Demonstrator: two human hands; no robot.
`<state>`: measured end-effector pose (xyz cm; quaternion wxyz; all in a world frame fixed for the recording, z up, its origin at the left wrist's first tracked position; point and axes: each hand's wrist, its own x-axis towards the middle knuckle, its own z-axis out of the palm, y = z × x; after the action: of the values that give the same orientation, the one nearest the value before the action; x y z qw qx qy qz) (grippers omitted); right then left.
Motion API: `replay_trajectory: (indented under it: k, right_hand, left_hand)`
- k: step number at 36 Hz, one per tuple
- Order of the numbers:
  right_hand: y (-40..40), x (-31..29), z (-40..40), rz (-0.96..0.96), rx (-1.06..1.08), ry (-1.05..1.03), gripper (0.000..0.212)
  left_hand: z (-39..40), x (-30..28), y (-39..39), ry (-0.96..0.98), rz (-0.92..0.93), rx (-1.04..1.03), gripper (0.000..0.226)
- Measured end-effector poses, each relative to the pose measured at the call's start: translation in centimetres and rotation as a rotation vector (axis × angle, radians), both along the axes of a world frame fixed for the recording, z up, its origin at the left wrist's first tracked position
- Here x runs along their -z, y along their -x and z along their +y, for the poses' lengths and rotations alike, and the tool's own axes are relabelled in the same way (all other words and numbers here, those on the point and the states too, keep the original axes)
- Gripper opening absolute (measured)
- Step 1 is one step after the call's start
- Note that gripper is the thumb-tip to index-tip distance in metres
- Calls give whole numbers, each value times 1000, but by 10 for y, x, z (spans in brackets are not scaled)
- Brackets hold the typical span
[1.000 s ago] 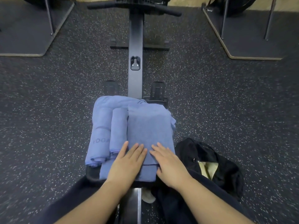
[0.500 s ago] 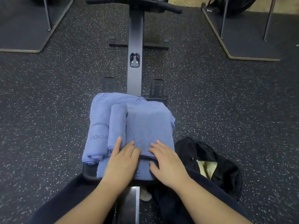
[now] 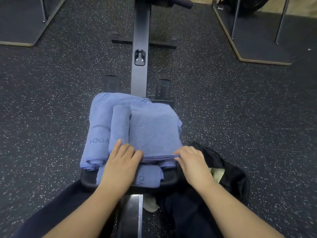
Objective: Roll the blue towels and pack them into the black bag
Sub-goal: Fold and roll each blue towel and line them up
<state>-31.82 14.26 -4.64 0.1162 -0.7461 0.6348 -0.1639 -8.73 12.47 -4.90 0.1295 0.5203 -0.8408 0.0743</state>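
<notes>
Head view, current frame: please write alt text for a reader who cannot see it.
Both hands, left hand and right hand, pinch the near edge of a folded blue towel atop a pile of blue towels on a rowing machine seat. An open black bag sits on the speckled floor to the right.

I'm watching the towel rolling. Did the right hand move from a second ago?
Yes. The right hand has slid back toward the person, from flat on top of the folded towel to its near edge, which it now pinches.

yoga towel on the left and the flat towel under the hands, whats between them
A small rolled blue towel, shown in the head view, lies between the YOGA towel and the flat towel.
</notes>
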Motion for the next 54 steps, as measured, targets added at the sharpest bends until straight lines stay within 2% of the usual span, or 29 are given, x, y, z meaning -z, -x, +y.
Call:
replay_trajectory:
  k: [4, 7, 12, 17, 20, 23, 25, 27, 32, 34, 37, 41, 51, 54]
  right_hand:
    - [5, 1, 2, 6, -37, 10, 28]
    - [5, -1, 1, -7, -6, -11, 24]
    - [3, -9, -6, -3, 54, -196, 16]
    - [-2, -6, -13, -11, 112, -248, 16]
    - [-2, 1, -13, -2, 140, -158, 11]
    - [-5, 1, -12, 15, 154, -65, 18]
    - [-9, -1, -12, 28, 92, 18, 20]
    - [-13, 2, -12, 18, 11, 86, 13]
    - [-26, 7, -9, -64, -87, 27, 21]
    - [-29, 8, -8, -50, -74, 5, 22]
    - [-30, 9, -7, -15, -59, -2, 12]
    - [-29, 11, -8, 50, -63, -6, 31]
    - [-31, 7, -14, 81, 17, 33, 31]
    - [-31, 3, -18, 76, 31, -22, 24]
  left_hand:
    - [-2, -1, 2, 36, -60, -36, 21]
    - [-2, 1, 4, 59, -97, -91, 14]
    - [-4, 3, 5, 29, -133, -161, 28]
    - [-4, 4, 8, 89, -113, -171, 24]
    - [-4, 5, 11, 158, -63, -92, 14]
    - [-3, 11, 13, 147, -60, -33, 9]
    - [-2, 15, 15, 112, -75, -35, 9]
    - [-1, 15, 16, 76, -88, -48, 2]
    - [-3, 11, 19, 13, -122, -93, 27]
    - [-5, 14, 18, 24, -135, -101, 24]
    - [-6, 19, 19, 64, -136, -96, 8]
    - [-6, 23, 20, 94, -135, -115, 8]
    - [-9, 25, 22, 114, -145, -137, 3]
    - [-10, 23, 24, 106, -146, -152, 4]
